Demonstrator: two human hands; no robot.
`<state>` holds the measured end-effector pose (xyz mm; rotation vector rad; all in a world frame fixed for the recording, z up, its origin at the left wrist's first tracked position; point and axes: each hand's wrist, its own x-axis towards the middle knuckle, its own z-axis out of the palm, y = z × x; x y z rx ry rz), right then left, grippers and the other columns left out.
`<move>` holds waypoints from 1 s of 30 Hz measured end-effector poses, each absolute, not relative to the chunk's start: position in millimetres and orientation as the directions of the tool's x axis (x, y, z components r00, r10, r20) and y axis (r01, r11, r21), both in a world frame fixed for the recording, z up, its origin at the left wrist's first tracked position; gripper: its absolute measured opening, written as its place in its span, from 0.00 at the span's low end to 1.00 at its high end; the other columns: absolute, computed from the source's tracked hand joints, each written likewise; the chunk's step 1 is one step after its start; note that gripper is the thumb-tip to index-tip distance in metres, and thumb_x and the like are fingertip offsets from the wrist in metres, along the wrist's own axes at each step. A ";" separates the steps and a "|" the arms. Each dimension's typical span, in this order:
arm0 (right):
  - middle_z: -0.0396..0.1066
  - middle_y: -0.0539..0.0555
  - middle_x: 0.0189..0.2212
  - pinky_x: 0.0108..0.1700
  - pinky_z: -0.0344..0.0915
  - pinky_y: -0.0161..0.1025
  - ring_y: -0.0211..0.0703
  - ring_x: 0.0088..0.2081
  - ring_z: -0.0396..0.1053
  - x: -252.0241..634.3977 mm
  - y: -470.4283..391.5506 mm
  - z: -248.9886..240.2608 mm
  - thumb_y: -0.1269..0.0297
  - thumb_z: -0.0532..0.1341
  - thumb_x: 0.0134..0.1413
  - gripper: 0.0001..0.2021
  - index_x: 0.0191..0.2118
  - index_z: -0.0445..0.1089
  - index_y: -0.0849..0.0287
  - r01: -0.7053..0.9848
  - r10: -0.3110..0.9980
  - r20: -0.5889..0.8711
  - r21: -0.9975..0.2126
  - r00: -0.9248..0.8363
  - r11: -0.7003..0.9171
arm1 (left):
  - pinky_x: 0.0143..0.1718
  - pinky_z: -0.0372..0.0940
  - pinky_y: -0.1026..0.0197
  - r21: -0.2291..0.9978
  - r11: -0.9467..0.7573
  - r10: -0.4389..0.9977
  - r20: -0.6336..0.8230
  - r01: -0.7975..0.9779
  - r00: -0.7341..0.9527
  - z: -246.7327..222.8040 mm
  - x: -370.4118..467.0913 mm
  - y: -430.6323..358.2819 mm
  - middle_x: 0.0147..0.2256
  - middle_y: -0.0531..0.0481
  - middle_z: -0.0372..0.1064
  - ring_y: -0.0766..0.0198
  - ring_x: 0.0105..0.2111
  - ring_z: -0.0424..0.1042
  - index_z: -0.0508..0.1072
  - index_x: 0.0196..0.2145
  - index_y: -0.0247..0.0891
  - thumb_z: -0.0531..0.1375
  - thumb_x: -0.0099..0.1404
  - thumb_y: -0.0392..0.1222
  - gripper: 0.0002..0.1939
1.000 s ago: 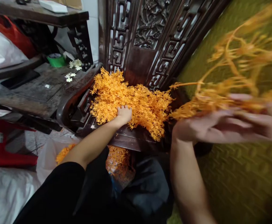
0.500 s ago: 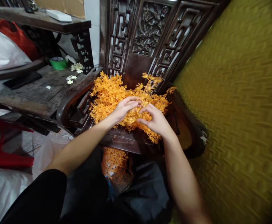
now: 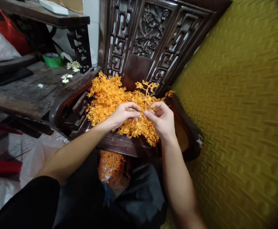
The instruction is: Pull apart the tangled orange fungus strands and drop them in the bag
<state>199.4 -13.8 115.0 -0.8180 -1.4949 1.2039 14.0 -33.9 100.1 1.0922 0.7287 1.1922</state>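
A heap of orange artificial sprigs (image 3: 105,98) covers the seat of a dark carved wooden chair (image 3: 139,68). Over its front part my two hands meet almost fingertip to fingertip. My left hand (image 3: 126,113) pinches at the lower end of an orange sprig (image 3: 146,90) that stands up between the hands. From the other side my right hand (image 3: 161,117) has thumb and forefinger pressed together on the same sprig. The exact spot they grip is small and partly hidden by the fingers.
On the wooden side table (image 3: 41,92) at left lie green tape (image 3: 52,59), small pale flowers (image 3: 64,78) and a dark flat object (image 3: 12,76). A bag of orange pieces (image 3: 112,168) is below the seat. A yellow textured surface (image 3: 236,95) fills the right.
Both hands have closed from looser poses into pinches, and the fingertips have come together. The upright sprig has shifted slightly left and down. The camera view has shifted a little.
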 end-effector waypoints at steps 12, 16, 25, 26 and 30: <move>0.64 0.45 0.27 0.26 0.61 0.33 0.31 0.24 0.58 217.5 -19.0 130.1 0.64 0.78 0.39 0.20 0.38 0.70 0.51 -0.377 0.836 0.191 -0.926 -0.514 -0.021 | 0.30 0.72 0.59 0.774 0.232 0.767 0.227 -0.589 0.600 103.1 -12.2 -34.4 0.34 0.51 0.73 0.78 0.16 0.57 0.67 0.58 0.41 0.69 0.54 0.50 0.35; 0.65 0.50 0.37 0.24 0.64 0.34 0.39 0.31 0.62 221.7 -21.9 132.6 0.48 0.75 0.41 0.22 0.42 0.69 0.44 -0.472 0.847 0.304 -0.879 -0.436 0.073 | 0.19 0.64 0.65 0.838 0.156 0.769 0.229 -0.523 0.597 105.5 -12.8 -35.7 0.48 0.44 0.74 0.75 0.19 0.58 0.60 0.67 0.52 0.71 0.51 0.48 0.47; 0.68 0.57 0.56 0.23 0.66 0.40 0.50 0.43 0.72 235.5 -40.5 147.9 0.36 0.54 0.58 0.25 0.57 0.68 0.37 -0.226 0.914 0.246 -0.958 -0.322 0.178 | 0.17 0.60 0.71 0.956 -0.093 0.901 0.199 -0.277 0.385 109.3 -1.1 -34.5 0.41 0.45 0.77 0.72 0.24 0.71 0.71 0.51 0.42 0.69 0.59 0.41 0.23; 0.68 0.58 0.56 0.26 0.70 0.42 0.52 0.46 0.72 233.5 -39.0 146.3 0.38 0.54 0.58 0.26 0.58 0.68 0.38 -0.190 0.916 0.248 -0.962 -0.317 0.195 | 0.19 0.63 0.70 0.958 -0.104 0.912 0.198 -0.266 0.358 107.6 1.1 -33.3 0.40 0.46 0.77 0.70 0.26 0.74 0.71 0.49 0.41 0.68 0.60 0.41 0.20; 0.71 0.56 0.52 0.31 0.73 0.44 0.53 0.49 0.73 222.3 -32.1 135.7 0.41 0.65 0.51 0.24 0.53 0.71 0.38 -0.187 0.913 0.282 -0.954 -0.293 0.234 | 0.25 0.69 0.66 0.980 -0.066 0.906 0.139 -0.190 0.400 99.6 9.3 -29.6 0.34 0.49 0.75 0.65 0.31 0.79 0.70 0.42 0.37 0.64 0.65 0.42 0.10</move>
